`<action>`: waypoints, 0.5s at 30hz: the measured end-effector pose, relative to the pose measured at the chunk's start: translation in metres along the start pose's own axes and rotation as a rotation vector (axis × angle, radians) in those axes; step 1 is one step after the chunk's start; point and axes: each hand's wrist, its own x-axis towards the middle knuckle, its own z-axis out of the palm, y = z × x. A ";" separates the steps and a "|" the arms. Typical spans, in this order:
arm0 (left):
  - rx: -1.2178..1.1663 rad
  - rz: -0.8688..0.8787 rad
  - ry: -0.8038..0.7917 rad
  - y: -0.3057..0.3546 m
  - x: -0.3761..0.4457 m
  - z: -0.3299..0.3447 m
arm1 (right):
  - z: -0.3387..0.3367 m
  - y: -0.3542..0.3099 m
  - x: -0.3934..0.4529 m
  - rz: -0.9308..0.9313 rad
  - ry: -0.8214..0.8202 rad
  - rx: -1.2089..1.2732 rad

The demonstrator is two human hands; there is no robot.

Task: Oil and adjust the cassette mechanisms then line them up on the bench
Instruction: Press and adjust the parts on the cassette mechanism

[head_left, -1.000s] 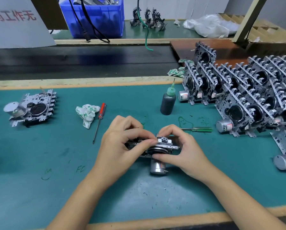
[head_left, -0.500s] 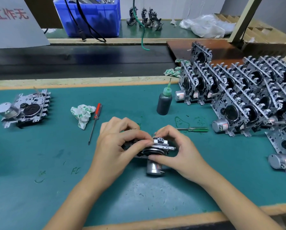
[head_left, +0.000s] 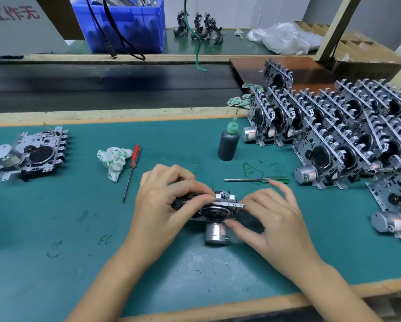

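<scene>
A cassette mechanism (head_left: pixel 218 211) with a silver motor rests on the green bench mat (head_left: pixel 55 217) at the centre. My left hand (head_left: pixel 164 201) grips its left side, thumb and forefinger pinched on its top edge. My right hand (head_left: pixel 273 214) touches its right side with thumb and fingertips, the fingers spread wider than before. A dark oil bottle (head_left: pixel 228 142) with a green nozzle stands behind. Rows of several mechanisms (head_left: pixel 334 135) stand upright at the right. One more mechanism (head_left: pixel 29 152) lies flat at the far left.
A red-handled screwdriver (head_left: pixel 132 168) lies beside a crumpled rag (head_left: pixel 113 159) left of centre. A green-handled screwdriver (head_left: pixel 257 180) lies just behind my right hand. A blue crate (head_left: pixel 129 29) and a plastic bag (head_left: pixel 283 40) sit on the far shelf beyond a dark conveyor.
My right hand's fingers have loosened and spread off the mechanism's top, shifting toward its right end. My left hand keeps its grip. The view has shifted slightly.
</scene>
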 end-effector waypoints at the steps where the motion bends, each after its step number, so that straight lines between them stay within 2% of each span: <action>1: -0.005 -0.004 0.000 0.000 0.000 0.000 | -0.001 -0.001 0.000 0.011 -0.009 0.007; 5: 0.006 -0.007 0.005 0.001 0.001 0.000 | -0.004 -0.005 0.007 0.105 -0.097 0.087; 8: 0.006 -0.006 0.003 0.001 0.001 0.000 | -0.008 -0.009 0.018 0.281 -0.171 0.427; 10: 0.004 -0.009 0.000 0.002 0.000 0.000 | -0.007 -0.013 0.024 0.335 -0.201 0.680; 15: -0.005 -0.011 -0.001 0.001 0.000 0.000 | -0.003 -0.016 0.031 0.364 -0.198 0.869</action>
